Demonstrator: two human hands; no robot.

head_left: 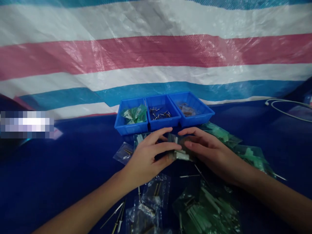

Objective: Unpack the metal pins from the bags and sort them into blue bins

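Note:
Both hands meet in front of the blue bins around a small clear plastic bag [182,154] with whitish pieces in it. My left hand [152,154] has its thumb and a finger closed on the bag's left side. From the right, my right hand [209,151] curls its fingers round the bag's other side; its fingertips partly cover the bag. Just left of my left hand lies a clear bag with brass-coloured screws [125,152]. Another such bag [156,191] is below the hands, and loose rivets [189,176] lie beneath the held bag.
Three blue bins stand behind the hands: the left with green bags [117,121], the middle with loose rivets [163,123], the right with clear bags [198,120]. Green bags [209,211] lie at front and right. A white cable [287,111] is far right, before a striped sheet [156,53].

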